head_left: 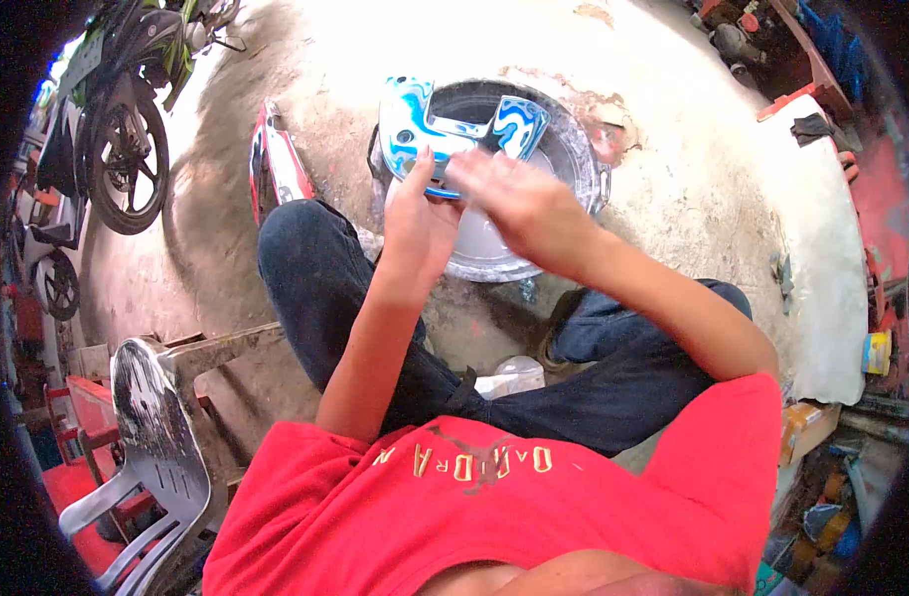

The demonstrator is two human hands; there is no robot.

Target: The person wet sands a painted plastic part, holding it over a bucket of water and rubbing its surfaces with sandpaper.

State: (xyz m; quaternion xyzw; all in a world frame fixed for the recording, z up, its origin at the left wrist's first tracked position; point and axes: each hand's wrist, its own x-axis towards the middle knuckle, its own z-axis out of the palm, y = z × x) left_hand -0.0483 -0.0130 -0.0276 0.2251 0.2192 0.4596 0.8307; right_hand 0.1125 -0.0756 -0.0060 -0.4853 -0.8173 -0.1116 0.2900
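Observation:
A glossy panel with blue-and-white swirls [410, 111], notched in the middle and pierced by small holes, is held over a round grey tub [499, 270]. My left hand [422, 223] grips its near edge, thumb on top and fingers underneath. Across the near edge of the panel lies my right hand [529, 204], its fingers smeared by motion. Whether those fingers touch the panel or hold something small cannot be made out. The tub has a pale, wet-looking inside and stands on the floor in front of my knees.
A red-and-white panel [284, 164] lies left of the tub. Motorcycles stand at the upper left, one showing its wheel [129, 149]. A worn plastic chair [161, 447] is at lower left. On the right are a pale sheet [827, 268] and a yellow can [877, 353].

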